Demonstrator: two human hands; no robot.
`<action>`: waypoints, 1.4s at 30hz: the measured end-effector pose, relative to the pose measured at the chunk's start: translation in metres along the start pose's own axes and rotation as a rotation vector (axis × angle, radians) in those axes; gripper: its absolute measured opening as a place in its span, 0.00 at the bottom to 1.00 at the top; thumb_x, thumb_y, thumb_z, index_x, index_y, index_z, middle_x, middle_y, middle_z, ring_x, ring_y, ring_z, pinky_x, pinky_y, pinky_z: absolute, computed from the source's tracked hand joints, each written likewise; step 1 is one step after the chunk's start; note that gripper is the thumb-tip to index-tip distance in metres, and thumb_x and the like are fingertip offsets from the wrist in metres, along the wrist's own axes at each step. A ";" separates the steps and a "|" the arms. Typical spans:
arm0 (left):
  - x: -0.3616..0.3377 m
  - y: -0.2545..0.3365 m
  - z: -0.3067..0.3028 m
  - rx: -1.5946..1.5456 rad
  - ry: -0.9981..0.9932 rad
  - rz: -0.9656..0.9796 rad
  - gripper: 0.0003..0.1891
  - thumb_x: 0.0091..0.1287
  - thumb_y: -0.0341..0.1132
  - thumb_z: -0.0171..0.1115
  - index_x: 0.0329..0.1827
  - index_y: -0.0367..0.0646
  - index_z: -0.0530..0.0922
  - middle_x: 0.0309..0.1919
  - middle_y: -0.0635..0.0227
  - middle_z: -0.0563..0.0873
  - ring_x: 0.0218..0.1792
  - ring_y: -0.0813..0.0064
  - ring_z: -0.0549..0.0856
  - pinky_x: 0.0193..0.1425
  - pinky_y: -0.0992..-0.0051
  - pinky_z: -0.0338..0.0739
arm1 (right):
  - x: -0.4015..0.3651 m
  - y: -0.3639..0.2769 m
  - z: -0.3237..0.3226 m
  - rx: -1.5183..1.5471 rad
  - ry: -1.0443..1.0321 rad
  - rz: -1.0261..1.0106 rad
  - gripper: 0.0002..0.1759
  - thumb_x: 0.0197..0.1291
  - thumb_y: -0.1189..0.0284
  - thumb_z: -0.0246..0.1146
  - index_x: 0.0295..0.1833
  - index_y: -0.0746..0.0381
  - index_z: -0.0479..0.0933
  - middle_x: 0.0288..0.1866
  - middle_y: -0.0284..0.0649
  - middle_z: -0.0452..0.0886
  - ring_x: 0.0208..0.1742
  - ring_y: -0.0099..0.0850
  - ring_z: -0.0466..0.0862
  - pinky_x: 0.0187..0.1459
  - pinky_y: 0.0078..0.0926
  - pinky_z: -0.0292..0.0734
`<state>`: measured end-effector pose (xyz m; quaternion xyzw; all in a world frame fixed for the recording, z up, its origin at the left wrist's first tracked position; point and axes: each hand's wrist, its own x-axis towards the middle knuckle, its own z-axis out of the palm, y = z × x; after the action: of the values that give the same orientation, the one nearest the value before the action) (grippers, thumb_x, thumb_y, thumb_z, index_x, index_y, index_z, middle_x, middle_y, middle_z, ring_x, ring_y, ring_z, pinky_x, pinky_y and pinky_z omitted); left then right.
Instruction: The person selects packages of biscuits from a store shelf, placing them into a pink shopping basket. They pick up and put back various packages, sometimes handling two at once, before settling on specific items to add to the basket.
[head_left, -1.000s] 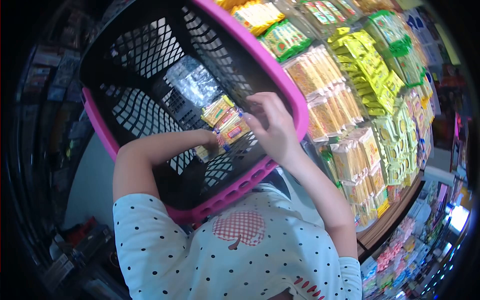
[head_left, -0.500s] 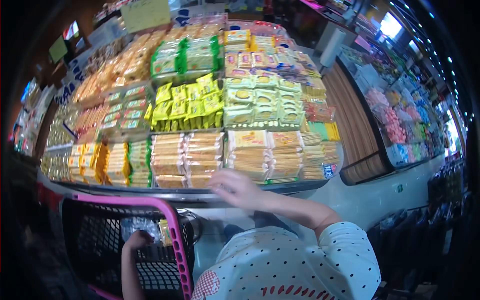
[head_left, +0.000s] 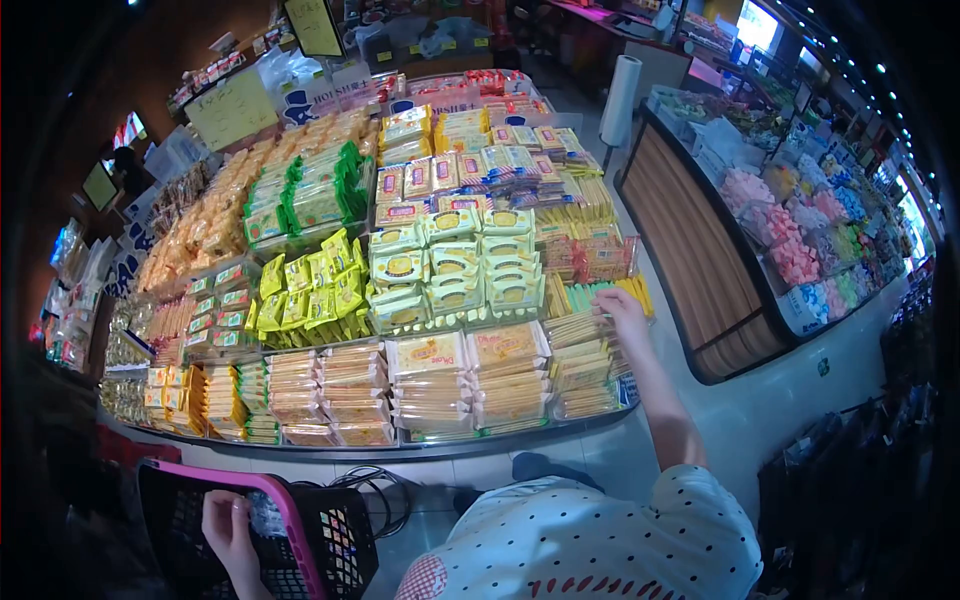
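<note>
My right hand [head_left: 622, 308] reaches over the right end of the snack display, its fingers apart and fingertips at the thin green packets [head_left: 588, 296]. Just right of it stand yellow packets [head_left: 635, 292], partly behind the hand. Stacks of slim, clear-wrapped biscuit packs [head_left: 583, 372] lie below and left of the fingers. Lower left, my left hand [head_left: 228, 525] is raised over the black shopping basket [head_left: 340, 535], beside its pink rim [head_left: 293, 530]. Its fingers are curled in, and whatever they may hold is hidden. Clear plastic [head_left: 266, 517] shows inside the basket.
Yellow-green snack bags [head_left: 310, 290] and pale packs [head_left: 455, 262] fill the middle of the display. A wood-panelled counter [head_left: 700, 250] and a stand of pastel packets [head_left: 800, 215] are to the right. Black cables [head_left: 385, 490] lie near the basket.
My right hand has moved from the display's front edge up and right to the packets at its right end. My left hand has risen from inside the basket to its rim. The view has shifted.
</note>
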<state>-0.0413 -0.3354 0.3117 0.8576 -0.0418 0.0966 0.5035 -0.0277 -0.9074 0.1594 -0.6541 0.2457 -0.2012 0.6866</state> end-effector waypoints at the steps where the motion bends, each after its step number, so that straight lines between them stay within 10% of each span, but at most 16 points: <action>1: -0.008 0.007 0.014 0.016 -0.048 0.035 0.03 0.63 0.26 0.54 0.33 0.36 0.70 0.26 0.71 0.74 0.27 0.84 0.72 0.33 0.85 0.65 | 0.018 -0.001 -0.009 -0.009 -0.014 0.052 0.08 0.58 0.72 0.59 0.42 0.64 0.75 0.33 0.34 0.79 0.34 0.20 0.78 0.35 0.15 0.71; 10: -0.044 0.021 0.157 0.017 -0.139 -0.210 0.02 0.62 0.25 0.55 0.34 0.35 0.73 0.27 0.69 0.78 0.24 0.84 0.74 0.30 0.85 0.67 | 0.221 0.002 -0.023 -0.194 -0.114 0.083 0.14 0.57 0.63 0.59 0.41 0.64 0.75 0.32 0.34 0.76 0.26 0.21 0.73 0.25 0.17 0.67; 21: -0.049 0.005 0.327 -0.506 -0.397 -0.378 0.01 0.65 0.26 0.55 0.37 0.37 0.73 0.30 0.68 0.80 0.33 0.81 0.79 0.40 0.81 0.73 | 0.407 0.060 0.030 -0.791 0.008 -0.164 0.28 0.53 0.52 0.56 0.42 0.69 0.79 0.40 0.59 0.79 0.46 0.53 0.79 0.50 0.42 0.71; 33: -0.013 0.014 0.370 -0.527 -0.388 -0.371 0.01 0.65 0.26 0.55 0.37 0.38 0.72 0.31 0.70 0.77 0.34 0.82 0.77 0.40 0.81 0.72 | 0.426 0.067 0.051 -0.637 -0.012 -0.006 0.33 0.45 0.50 0.63 0.44 0.70 0.78 0.46 0.60 0.78 0.51 0.50 0.78 0.53 0.38 0.70; 39: -0.004 0.024 0.372 -0.515 -0.426 -0.340 0.02 0.65 0.26 0.55 0.37 0.38 0.72 0.31 0.70 0.78 0.34 0.81 0.78 0.41 0.81 0.72 | 0.427 0.064 0.059 -0.173 -0.058 -0.019 0.18 0.47 0.69 0.66 0.39 0.73 0.79 0.35 0.45 0.82 0.34 0.31 0.81 0.36 0.28 0.73; 42: 0.002 0.032 0.373 -0.510 -0.451 -0.323 0.02 0.65 0.27 0.55 0.37 0.38 0.72 0.31 0.70 0.79 0.35 0.81 0.79 0.42 0.80 0.72 | 0.421 0.060 0.057 -0.427 0.035 -0.106 0.16 0.47 0.70 0.65 0.38 0.73 0.78 0.33 0.43 0.82 0.31 0.29 0.80 0.34 0.27 0.72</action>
<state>0.0016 -0.6762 0.1630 0.6998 -0.0387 -0.1889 0.6878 0.3405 -1.1095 0.0701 -0.7931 0.2598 -0.1918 0.5164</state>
